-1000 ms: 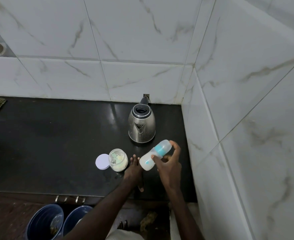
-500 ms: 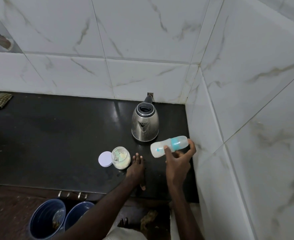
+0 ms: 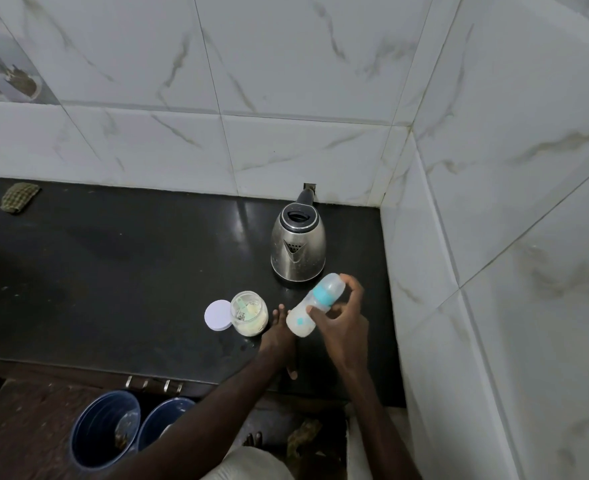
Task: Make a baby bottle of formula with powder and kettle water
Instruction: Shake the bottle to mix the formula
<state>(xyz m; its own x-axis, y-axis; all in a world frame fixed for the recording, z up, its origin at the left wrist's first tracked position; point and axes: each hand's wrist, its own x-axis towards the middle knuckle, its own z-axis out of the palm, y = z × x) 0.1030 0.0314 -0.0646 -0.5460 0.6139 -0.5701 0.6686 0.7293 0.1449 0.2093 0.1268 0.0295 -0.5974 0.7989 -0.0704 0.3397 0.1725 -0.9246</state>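
- Baby bottle [image 3: 315, 304]: held in the air over the surface [image 3: 113, 289], tilted, capped end up toward the kettle [image 3: 298, 245], base down-left. Teal collar, whitish fill inside.
- Right hand [image 3: 341, 322]: fingers [image 3: 353, 285] curled round the bottle's upper half, thumb across the near side.
- Left hand [image 3: 279, 337]: palm down flat on the surface, fingers straight, thumb out toward the front edge. The bottle base hides some of the fingertips.
- Powder jar [image 3: 249, 313]: open, upright, just left of the left hand. Its white lid [image 3: 218, 315] lies flat against the jar's left side.
- Kettle: steel, upright in the back corner, spout facing the camera, just behind the bottle's cap.
- Tiled wall [image 3: 459, 237] is close on the right.
- Green cloth [image 3: 19, 197]: far left at the back, well apart.
- Two blue buckets [image 3: 104, 429] are on the floor below the front edge.
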